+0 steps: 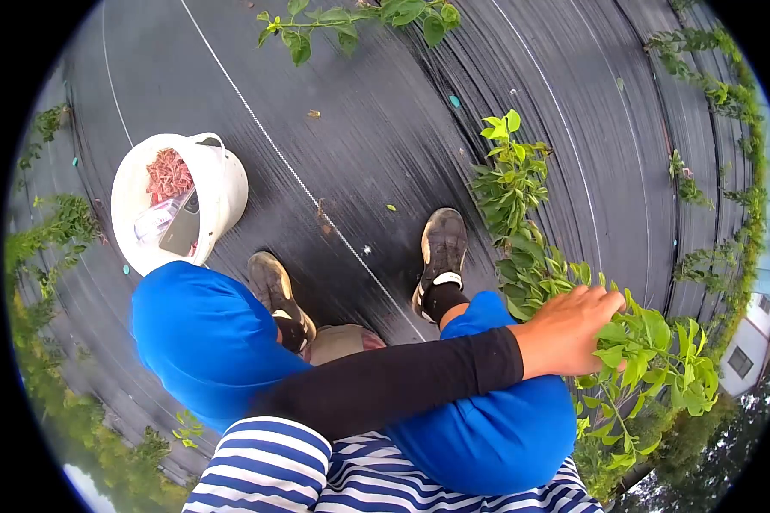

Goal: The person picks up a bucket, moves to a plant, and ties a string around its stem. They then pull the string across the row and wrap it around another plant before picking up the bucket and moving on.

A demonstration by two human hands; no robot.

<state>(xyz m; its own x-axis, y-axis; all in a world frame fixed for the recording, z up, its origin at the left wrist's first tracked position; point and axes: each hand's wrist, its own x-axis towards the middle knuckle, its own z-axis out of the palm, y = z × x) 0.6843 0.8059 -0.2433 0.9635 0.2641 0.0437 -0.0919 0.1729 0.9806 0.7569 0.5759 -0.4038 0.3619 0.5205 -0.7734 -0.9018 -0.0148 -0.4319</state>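
Observation:
I am squatting, with my blue-trousered knees (205,333) and black shoes (442,252) below me. My left arm, in a black sleeve, crosses my lap to the right. My left hand (566,332) is at a green leafy plant (642,350) beside my right knee, its fingers curled into the foliage around a leafy shoot. The leaves hide the fingertips. My right hand is out of sight.
A white bucket (224,175) stands on the left on the black ground fabric (376,128). It holds a reddish bundle, a clear bottle and a dark flat thing. More leafy plants (513,179) line the right side and the left edge.

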